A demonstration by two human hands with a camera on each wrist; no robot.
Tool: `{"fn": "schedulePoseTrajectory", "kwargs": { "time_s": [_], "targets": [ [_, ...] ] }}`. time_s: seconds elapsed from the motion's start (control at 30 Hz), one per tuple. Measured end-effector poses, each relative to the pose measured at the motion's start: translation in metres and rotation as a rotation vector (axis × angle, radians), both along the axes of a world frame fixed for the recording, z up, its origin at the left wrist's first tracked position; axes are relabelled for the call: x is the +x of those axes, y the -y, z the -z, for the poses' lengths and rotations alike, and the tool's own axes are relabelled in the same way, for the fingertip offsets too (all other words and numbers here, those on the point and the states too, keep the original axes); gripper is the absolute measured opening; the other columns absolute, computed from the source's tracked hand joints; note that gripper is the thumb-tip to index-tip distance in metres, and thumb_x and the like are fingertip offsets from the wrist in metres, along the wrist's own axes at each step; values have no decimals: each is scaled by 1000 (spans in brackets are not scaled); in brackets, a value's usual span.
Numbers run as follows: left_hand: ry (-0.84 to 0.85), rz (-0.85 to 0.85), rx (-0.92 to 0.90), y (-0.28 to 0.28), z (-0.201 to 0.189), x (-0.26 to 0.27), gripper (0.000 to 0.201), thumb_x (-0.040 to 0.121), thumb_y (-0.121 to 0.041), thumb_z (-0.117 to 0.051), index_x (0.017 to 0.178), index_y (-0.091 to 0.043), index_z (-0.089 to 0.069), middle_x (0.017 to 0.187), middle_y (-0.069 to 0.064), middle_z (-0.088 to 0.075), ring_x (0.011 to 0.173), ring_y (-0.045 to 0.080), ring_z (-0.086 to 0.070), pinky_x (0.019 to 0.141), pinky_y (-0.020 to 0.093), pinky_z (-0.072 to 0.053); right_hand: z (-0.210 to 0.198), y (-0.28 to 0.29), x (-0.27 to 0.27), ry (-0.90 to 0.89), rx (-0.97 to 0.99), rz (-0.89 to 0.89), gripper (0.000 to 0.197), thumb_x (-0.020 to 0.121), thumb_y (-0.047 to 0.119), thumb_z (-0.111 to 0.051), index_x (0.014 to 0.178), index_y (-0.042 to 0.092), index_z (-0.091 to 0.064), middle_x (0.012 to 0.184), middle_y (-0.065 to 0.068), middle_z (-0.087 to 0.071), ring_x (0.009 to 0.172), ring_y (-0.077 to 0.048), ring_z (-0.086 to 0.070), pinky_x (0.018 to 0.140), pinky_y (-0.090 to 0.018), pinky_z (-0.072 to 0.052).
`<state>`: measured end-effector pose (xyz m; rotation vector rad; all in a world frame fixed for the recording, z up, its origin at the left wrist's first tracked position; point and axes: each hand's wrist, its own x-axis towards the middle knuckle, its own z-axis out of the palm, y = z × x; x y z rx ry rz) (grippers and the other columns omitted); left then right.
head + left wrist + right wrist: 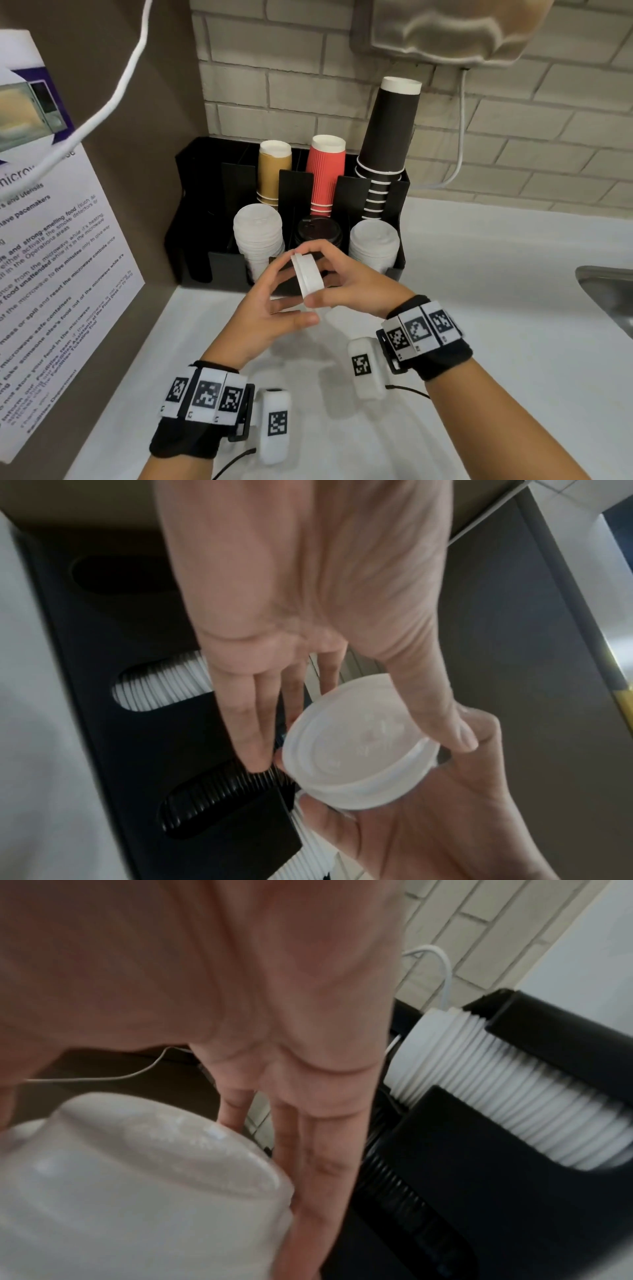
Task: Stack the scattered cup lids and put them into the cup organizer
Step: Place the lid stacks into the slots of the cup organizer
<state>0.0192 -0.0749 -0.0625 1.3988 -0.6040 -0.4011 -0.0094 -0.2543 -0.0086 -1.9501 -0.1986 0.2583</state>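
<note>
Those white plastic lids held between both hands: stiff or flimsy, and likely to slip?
The small stack of white plastic lids looks thin and translucent, so probably light and somewhat flexible. Its smooth rims, pinched only between the left hand and right hand, could slide apart.

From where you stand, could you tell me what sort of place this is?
Probably an office kitchenette: a cup organizer stocked with paper cups and lids, a microwave-rules notice, and a sink's edge.

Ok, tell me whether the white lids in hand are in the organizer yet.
Out: both hands hold the lids on edge before the organizer.
</note>
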Motion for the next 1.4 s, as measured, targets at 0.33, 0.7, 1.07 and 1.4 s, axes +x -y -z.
{"fn": "schedulePoseTrajectory", "kwargs": {
  "time_s": [0.33, 0.7, 1.07, 1.4],
  "targets": [
    [-2, -11, -57, 5, -3, -5, 88, 61, -14, -87, 134, -41, -45, 133, -16, -57, 111, 22, -66, 80, 28, -56, -2, 8, -13, 41, 69, 57, 61, 76, 14, -79, 126, 38, -52, 119, -7, -61, 106, -25, -64, 93, -47, -53],
    [32, -125, 90, -3, -5, -6, 73, 66, -40, -72, 133, -45, -43, 140, -15, -48, 119, 9, -58, 88, 17, -50, -25, 38, 3, 267, -57, 241, 55, 80, 12, -74, 122, 36, -48, 118, 2, -55, 103, -18, -58, 82, -28, -54],
    [29, -303, 153, -29, 3, 0, 32, 82, -31, -69, 113, -37, -63, 123, -11, -59, 99, 3, -65, 86, 33, -52, -22, 103, 49, 82, -679, 348, 66, 81, 25, -68, 138, 38, -37, 131, -15, -42, 120, -33, -43, 103, -44, -39],
    [30, -294, 185, -23, 2, -1, 30, 87, -23, -68, 112, -39, -62, 126, -9, -58, 100, 3, -64, 84, 28, -51, 13, 83, 61, 198, -857, 470, 56, 90, 40, -56, 143, 35, -38, 141, -12, -37, 128, -36, -36, 109, -45, -30]
  ]
}}
